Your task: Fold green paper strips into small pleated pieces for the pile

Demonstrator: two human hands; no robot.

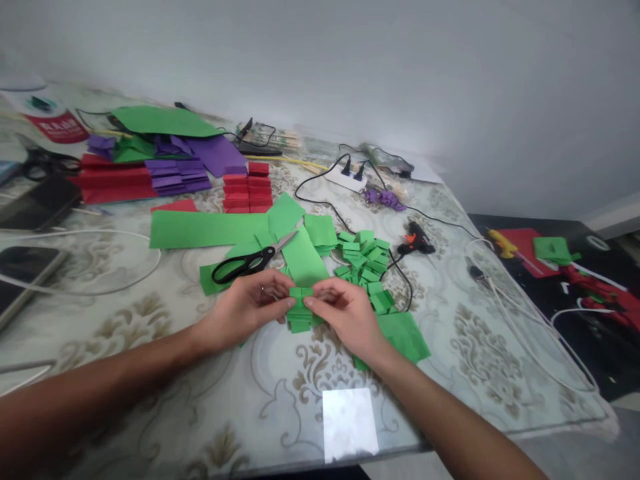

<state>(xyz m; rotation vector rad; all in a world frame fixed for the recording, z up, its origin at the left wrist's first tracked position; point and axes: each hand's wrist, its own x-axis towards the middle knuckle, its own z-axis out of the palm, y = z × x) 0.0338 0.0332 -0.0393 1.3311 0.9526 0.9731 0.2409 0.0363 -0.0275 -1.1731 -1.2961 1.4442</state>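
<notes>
Between my two hands is a small folded piece of green paper [301, 311], creased across in steps. My left hand [257, 303] pinches its left edge with thumb and fingers, and my right hand [347, 312] pinches the right edge the same way. Just beyond my left hand lie black-handled scissors [255, 260], blades apart, on top of green paper strips [210, 229]. A pile of small folded green pieces [364, 257] sits beyond my right hand. Partly hidden under my right forearm is a flat green sheet [404, 335].
Red folded strips [249, 190] and purple folded paper [179, 175] lie at the back left. A glue gun [417, 238] and a white power strip [346, 177] with black cords stand at the back right. Phones [25, 277] and a white cable are at the left.
</notes>
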